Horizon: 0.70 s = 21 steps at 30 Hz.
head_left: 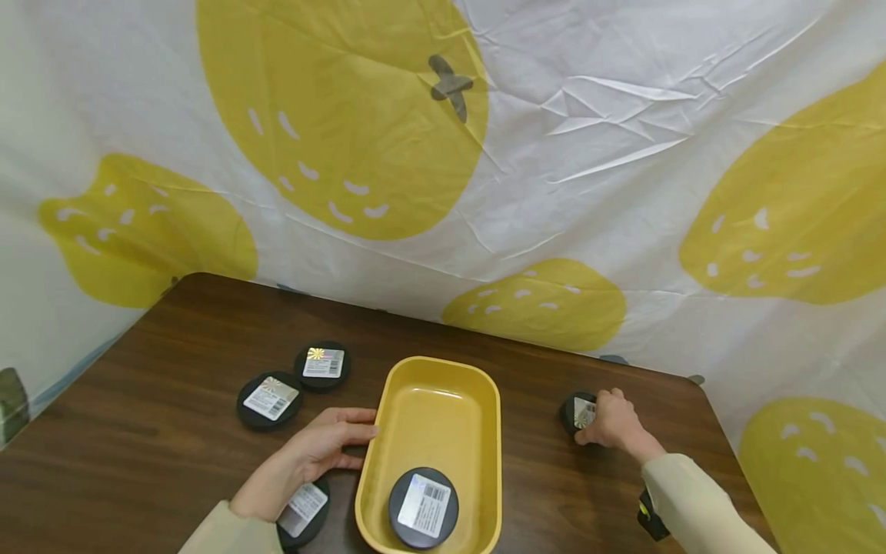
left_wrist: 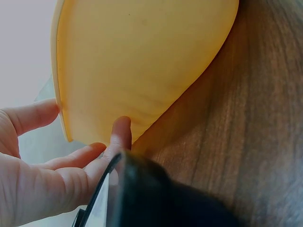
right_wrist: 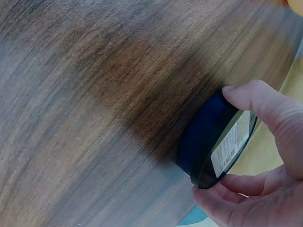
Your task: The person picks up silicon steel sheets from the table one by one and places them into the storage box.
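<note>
My right hand (head_left: pixel 609 419) grips a flat round black container (right_wrist: pixel 208 142) with a silver label, thumb on one side of its rim and fingers on the other. In the right wrist view it is tilted close over the wood. The fingers of my left hand (head_left: pixel 325 446) reach to the left side of a yellow rectangular tray (head_left: pixel 494 462). In the left wrist view one fingertip meets the rim and others lie against the outer wall. Inside the tray's near end lies another labelled black container (head_left: pixel 424 508). A similar container (head_left: pixel 302 512) is partly hidden under my left forearm.
Two more black containers, one nearer (head_left: pixel 270 400) and one farther (head_left: pixel 323 365), lie left of the tray on the dark wooden table (head_left: pixel 138 431). A white cloth (head_left: pixel 623 154) with yellow fruit prints hangs behind the table's far edge.
</note>
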Tool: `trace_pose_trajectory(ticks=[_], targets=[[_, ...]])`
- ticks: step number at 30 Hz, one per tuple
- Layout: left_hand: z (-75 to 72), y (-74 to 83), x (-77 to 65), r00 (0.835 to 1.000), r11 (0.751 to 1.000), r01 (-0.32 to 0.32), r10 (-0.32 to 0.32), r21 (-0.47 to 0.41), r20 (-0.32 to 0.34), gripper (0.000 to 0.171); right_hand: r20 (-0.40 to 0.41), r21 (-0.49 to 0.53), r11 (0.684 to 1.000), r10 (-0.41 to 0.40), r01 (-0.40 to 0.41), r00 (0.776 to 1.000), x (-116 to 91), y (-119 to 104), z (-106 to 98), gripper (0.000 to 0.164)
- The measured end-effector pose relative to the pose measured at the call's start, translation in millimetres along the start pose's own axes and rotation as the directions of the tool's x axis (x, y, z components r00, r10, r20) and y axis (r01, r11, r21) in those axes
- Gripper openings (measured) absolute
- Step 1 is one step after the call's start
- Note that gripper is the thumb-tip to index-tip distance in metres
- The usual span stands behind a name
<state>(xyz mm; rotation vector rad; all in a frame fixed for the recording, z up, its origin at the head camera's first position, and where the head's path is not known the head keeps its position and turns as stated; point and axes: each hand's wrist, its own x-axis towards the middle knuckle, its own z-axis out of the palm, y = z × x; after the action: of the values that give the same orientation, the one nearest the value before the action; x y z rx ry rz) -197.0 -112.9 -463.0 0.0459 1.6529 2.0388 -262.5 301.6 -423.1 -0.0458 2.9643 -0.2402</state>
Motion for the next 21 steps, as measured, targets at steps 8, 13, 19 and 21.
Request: trace_pose_trajectory(ticks=[8,13,19,21], targets=[[0.5,2.1,0.6,1.000,1.000,0.013,-0.013,0.003,-0.010,0.057,-0.012,0.013,1.000,-0.019,0.019,1.000,-5,-2,-10,0.069],[0.8,1.1,0.8,1.000,1.000,0.008,-0.008,0.010,-0.012,0.058,-0.007,0.047,0.998,-0.041,0.041,0.999,-10,-9,-24,0.077],[1.1,0.7,0.9,1.000,1.000,0.009,-0.009,0.012,-0.009,0.057,-0.024,0.038,0.997,-0.064,0.065,0.998,-19,-20,-34,0.083],[1.4,0.8,0.7,1.000,1.000,0.012,-0.012,0.012,-0.012,0.057,-0.024,0.030,0.996,-0.081,0.081,0.996,-22,-24,-36,0.084]])
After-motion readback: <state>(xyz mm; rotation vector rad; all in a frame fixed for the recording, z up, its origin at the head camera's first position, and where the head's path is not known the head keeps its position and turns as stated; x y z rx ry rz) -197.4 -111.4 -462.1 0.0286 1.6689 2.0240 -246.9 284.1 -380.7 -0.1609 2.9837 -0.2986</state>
